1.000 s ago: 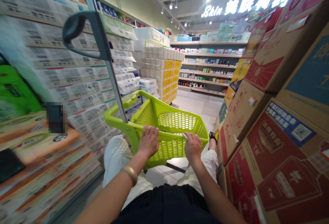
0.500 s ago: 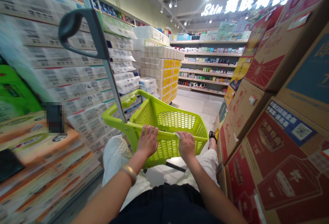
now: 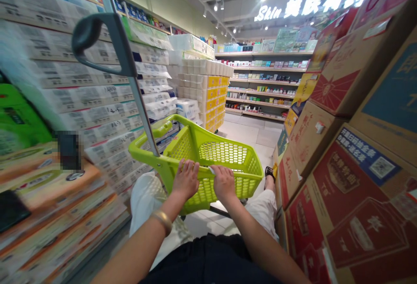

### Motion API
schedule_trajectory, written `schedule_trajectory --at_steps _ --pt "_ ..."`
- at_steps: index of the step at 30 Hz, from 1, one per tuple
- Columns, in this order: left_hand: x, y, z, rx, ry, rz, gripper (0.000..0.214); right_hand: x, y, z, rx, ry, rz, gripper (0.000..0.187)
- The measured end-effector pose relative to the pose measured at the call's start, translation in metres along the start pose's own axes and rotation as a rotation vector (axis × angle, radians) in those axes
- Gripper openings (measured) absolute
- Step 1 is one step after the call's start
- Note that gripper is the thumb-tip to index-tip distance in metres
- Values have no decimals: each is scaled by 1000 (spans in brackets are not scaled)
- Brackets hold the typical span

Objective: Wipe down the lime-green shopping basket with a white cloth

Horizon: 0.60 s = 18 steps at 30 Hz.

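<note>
**Two-handed grip, both closed**

Far left: green packs (image 3: 18,119) and orange-banded packs (image 3: 42,188), motion-blurred, stacked beside wrapped tissue bales (image 3: 91,97). Wrapped toilet-roll stacks with yellow labels (image 3: 208,93) stand further down the aisle.

Metal telescopic handle (image 3: 132,80) with dark grip (image 3: 87,36) rises from the left end of a lime-green plastic shopping basket (image 3: 221,151), which sits in front of the person's white trousers (image 3: 146,201).

Left hand (image 3: 185,179), metal bangle (image 3: 162,222) on the wrist, is curled closed over the basket's near rim, fingers hooked across it. Right hand (image 3: 223,183) is closed on the same rim just beside it, near mid-span. A small white scrap (image 3: 212,170) shows at its fingers; cannot tell what it is.

Ahead: stocked retail shelves (image 3: 263,84) under a lit "Skin" sign (image 3: 312,6). Far right: printed cardboard cartons (image 3: 339,188), stacked close beside the basket.
</note>
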<state>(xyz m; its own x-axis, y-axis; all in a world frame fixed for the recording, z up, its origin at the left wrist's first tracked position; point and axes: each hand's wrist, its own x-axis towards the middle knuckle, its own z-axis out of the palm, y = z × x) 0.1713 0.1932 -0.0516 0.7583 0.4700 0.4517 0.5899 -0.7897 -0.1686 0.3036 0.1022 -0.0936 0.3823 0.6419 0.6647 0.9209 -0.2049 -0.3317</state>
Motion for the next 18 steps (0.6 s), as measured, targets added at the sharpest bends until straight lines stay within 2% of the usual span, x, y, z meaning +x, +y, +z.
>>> schedule_trajectory --at_steps 5,8,11,15,18 --pt "1 0 -1 -6 2 12 51 -20 57 -18 -110 121 74 37" --pt "1 3 -2 -18 4 7 51 -27 74 -23 -152 195 163 36" --pt "1 6 -2 -36 7 -14 50 -24 59 -16 -131 208 200 36" --pt "0 6 1 -32 12 -42 47 -10 11 1 -23 109 91 40" --pt "-1 2 2 -16 12 -20 48 -3 -6 6 10 39 33 42"
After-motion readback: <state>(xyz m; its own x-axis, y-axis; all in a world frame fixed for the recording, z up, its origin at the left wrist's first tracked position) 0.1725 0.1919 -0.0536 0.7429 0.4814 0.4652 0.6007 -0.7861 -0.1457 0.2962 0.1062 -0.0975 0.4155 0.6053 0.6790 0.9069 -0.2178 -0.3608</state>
